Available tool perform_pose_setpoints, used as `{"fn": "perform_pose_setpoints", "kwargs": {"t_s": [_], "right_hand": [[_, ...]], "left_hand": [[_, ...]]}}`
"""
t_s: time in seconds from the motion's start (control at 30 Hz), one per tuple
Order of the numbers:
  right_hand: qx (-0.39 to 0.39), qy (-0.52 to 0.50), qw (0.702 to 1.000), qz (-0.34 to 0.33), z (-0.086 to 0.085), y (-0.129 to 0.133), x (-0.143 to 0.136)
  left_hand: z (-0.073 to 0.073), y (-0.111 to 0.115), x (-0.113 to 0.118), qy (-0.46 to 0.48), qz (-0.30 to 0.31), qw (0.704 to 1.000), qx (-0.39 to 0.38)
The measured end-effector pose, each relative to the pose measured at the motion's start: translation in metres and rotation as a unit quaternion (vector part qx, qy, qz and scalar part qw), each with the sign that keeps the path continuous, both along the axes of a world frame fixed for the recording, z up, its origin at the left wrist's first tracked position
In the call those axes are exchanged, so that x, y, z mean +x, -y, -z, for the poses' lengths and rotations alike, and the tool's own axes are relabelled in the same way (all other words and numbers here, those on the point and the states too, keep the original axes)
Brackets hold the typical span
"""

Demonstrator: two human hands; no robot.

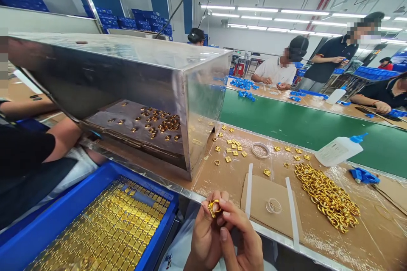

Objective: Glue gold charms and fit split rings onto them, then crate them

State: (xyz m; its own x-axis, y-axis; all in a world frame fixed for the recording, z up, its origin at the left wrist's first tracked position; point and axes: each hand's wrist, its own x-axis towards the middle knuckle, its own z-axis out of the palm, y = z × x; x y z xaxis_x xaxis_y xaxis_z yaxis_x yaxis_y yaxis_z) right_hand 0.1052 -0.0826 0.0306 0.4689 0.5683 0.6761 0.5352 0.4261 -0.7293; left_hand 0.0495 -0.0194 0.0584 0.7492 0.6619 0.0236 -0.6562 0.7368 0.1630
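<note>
Just past the table's front edge, a shiny gold ring-shaped piece is raised in my fingers, its round opening in sight. My left hand pinches it from the left between thumb and fingers. From the other side, my right hand has its curled fingers against the ring, its thumb lower down; the exact contact is partly hidden. On the tabletop to the right lies a heap of gold rings. Small square gold pieces are scattered beyond my hands, and a cardboard pad with white tape strips lies nearby.
A metal box stands at left with gold rings inside. Below it, a blue tray holds rows of gold squares. A white bottle lies near the green belt. Co-workers sit and stand across it; another person's arm is at far left.
</note>
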Motion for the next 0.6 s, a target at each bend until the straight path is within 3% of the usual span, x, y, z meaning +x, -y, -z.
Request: {"fn": "perform_pose_setpoints", "kwargs": {"t_s": [0.17, 0.3, 0.6], "right_hand": [[0.022, -0.063, 0.998, 0.019, 0.003, -0.002, -0.005], [0.050, -0.023, 0.998, 0.015, -0.008, -0.001, -0.001], [0.011, 0.019, 1.000, 0.013, -0.021, 0.005, 0.005]], "left_hand": [[0.002, 0.001, -0.001, 0.005, 0.016, 1.000, 0.004], [0.004, 0.001, -0.003, -0.030, 0.031, 0.999, -0.004], [0.001, 0.002, -0.001, -0.063, 0.040, 0.996, -0.055]]}}
